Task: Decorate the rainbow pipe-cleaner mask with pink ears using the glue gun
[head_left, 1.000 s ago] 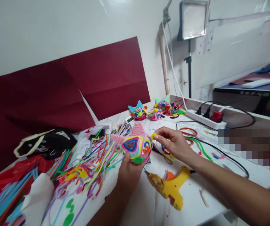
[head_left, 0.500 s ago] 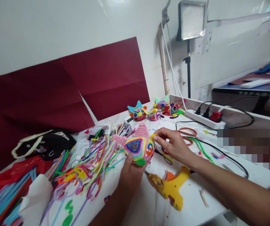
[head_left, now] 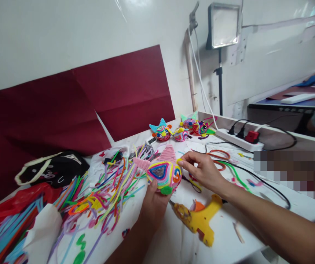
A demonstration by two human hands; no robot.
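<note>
My left hand (head_left: 155,205) is closed round the lower side of a fish figure (head_left: 164,175) covered in coiled, many-coloured pipe cleaners. Its two pink fins (head_left: 167,153) point up and to the left, and a green disc (head_left: 166,190) shows near the bottom. At the fish's upper right edge, my right hand (head_left: 201,168) pinches a small yellow pipe-cleaner piece (head_left: 179,161) between thumb and fingers. The piece seems to touch the fish, though the fingertips partly cover it. Just below the hands lies a yellow glue gun (head_left: 201,220), its nozzle toward the fish.
Loose pipe cleaners (head_left: 116,190) spread across the table's left side, beside a black bag (head_left: 61,170). Several finished fish figures (head_left: 161,131) stand at the back. A white power strip (head_left: 238,139), a black cable (head_left: 267,183) and a green pipe cleaner (head_left: 235,174) lie to the right.
The fish and my left hand have shifted very slightly right and down in view. Both hands keep their grips, and the yellow piece stays at the fish's edge.
</note>
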